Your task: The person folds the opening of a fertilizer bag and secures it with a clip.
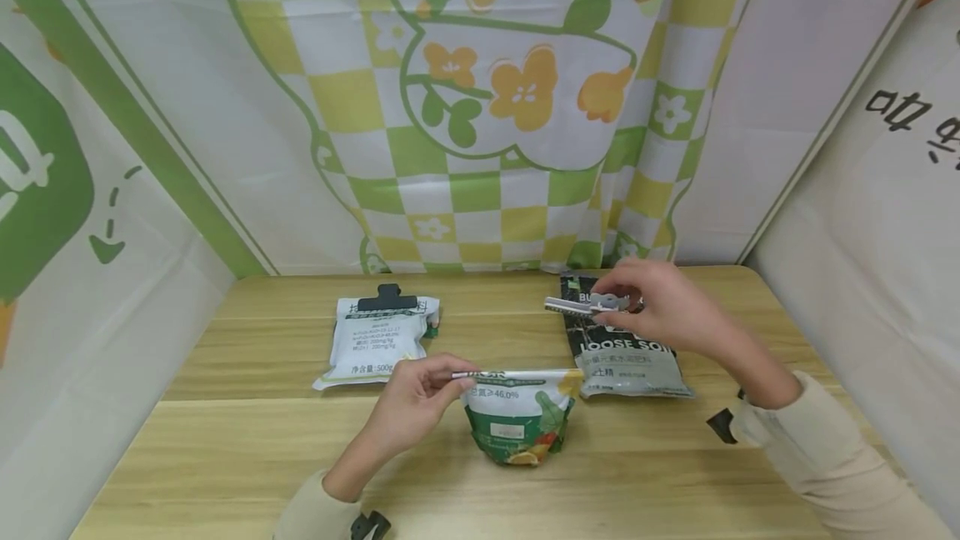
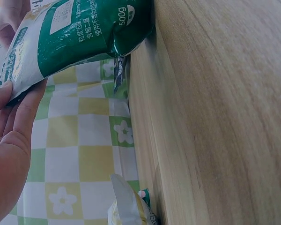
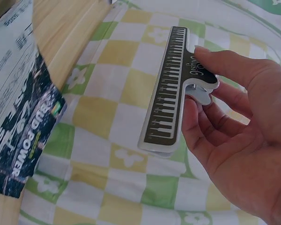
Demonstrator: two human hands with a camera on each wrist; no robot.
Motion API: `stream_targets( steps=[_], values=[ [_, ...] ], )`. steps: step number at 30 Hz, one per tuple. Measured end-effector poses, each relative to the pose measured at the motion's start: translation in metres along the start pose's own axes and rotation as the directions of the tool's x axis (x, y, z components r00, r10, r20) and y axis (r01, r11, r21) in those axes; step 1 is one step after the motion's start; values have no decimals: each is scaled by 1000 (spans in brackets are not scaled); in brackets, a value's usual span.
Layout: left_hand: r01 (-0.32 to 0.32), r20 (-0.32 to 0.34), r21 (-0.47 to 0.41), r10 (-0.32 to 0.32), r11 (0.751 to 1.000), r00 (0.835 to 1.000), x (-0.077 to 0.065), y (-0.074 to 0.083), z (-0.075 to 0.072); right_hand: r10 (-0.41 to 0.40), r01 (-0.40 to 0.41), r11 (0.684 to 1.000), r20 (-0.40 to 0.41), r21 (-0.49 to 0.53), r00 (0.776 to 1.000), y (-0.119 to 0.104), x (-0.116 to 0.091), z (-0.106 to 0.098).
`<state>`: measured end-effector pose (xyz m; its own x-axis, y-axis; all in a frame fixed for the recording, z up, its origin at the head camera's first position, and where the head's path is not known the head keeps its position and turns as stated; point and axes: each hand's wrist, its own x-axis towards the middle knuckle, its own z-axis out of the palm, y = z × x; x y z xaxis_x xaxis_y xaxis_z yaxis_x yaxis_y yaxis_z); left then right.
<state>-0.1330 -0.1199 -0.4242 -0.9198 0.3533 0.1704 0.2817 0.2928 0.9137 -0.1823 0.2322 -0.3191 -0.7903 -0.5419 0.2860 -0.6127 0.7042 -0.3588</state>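
Note:
My left hand [image 1: 417, 397] pinches the top left corner of a green and white fertilizer bag [image 1: 517, 419], thumb on the near face and fingers behind, as the left wrist view shows. The bag stands upright, its top edge folded flat. In my right hand [image 1: 660, 307] is a wide clip [image 3: 166, 89] with a piano-key pattern, pinched by its handles between thumb and fingers. The clip is up in the air, to the right of the green and white bag and in front of a black and grey soil bag [image 1: 633, 373].
A white bag [image 1: 375, 340] closed by a black clip [image 1: 387, 298] lies at the back left of the wooden table [image 1: 247, 440]. Behind the table hangs a checked green and yellow cloth [image 1: 495, 190]. White printed walls [image 1: 862, 248] flank both sides.

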Motion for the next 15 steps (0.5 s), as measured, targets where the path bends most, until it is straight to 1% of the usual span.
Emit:
stream_targets(
  steps=[6, 15],
  values=[
    [7, 1, 3, -7, 1000, 1000, 0, 1, 0, -52, 52, 999, -8, 14, 999, -14, 1, 2],
    [22, 2, 2, -22, 1000, 1000, 0, 2, 0, -159, 157, 984, 16, 86, 987, -38, 1, 8]
  ],
)
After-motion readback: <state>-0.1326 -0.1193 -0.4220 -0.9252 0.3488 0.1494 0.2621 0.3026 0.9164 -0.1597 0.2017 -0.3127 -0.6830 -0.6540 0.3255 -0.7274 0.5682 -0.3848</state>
